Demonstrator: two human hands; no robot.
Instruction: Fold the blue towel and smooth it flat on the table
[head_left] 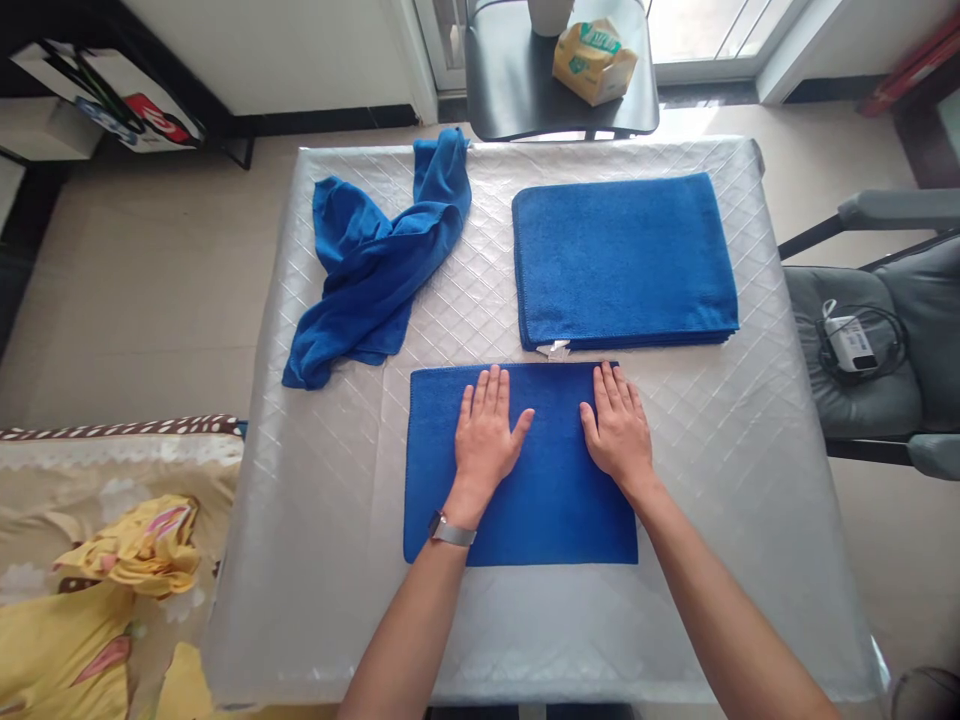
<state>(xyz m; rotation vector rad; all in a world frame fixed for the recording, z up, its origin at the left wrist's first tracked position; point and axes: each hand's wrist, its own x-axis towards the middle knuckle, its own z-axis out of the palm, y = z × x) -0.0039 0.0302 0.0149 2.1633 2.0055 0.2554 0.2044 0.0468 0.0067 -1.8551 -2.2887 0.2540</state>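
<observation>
A blue towel (555,500), spread as a flat rectangle, lies on the table in front of me. My left hand (486,430) rests flat on its upper middle, fingers pointing away and thumb out. Near the towel's far right corner, my right hand (619,425) presses palm down with fingers stretched out. Neither hand grips anything. Just beyond, to the right, sits a neat stack of folded blue towels (626,260) with a white tag at its near edge. A crumpled blue towel (382,260) is heaped at the table's far left.
The table (322,540) has a silvery quilted cover. Behind it stands a dark chair (510,80) bearing a yellow tissue pack (595,62) and a white cup (550,14). A grey armchair (862,400) with a white charger (850,343) is at right. Yellow cloth (142,545) lies on a bed at left.
</observation>
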